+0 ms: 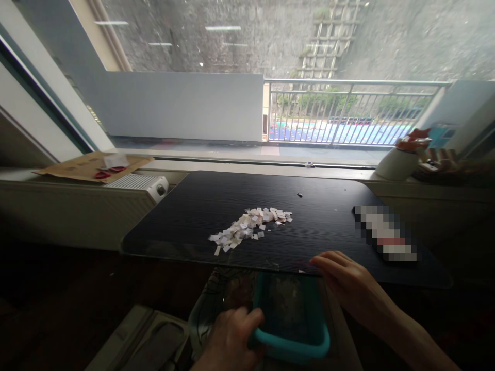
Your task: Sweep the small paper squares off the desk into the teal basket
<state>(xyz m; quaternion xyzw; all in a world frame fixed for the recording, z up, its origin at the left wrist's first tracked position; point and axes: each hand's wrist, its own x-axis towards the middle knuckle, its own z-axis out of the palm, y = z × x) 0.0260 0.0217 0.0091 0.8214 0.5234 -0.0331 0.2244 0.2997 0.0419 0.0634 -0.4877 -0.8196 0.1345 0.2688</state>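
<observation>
A loose heap of small white paper pieces (247, 226) lies spread in a slanting band on the black table (166, 221). Below the near table edge, my left hand (235, 332) is closed round the near left rim of a teal plastic tub (305, 348). Pale scraps show dimly in the tub's bottom, too dark to tell exactly. My right hand (348, 281) rests at the near table edge with its fingers stretched out to the left. One small white paper piece (301, 271) lies by the edge just left of those fingertips.
A pixelated flat object (386, 234) lies at the table's right. Red-handled scissors (110, 172) rest on a brown paper envelope (77, 167) on the left sill. A white vase-like pot (394, 164) stands on the right sill. A small dark bit (300, 195) lies far back on the table.
</observation>
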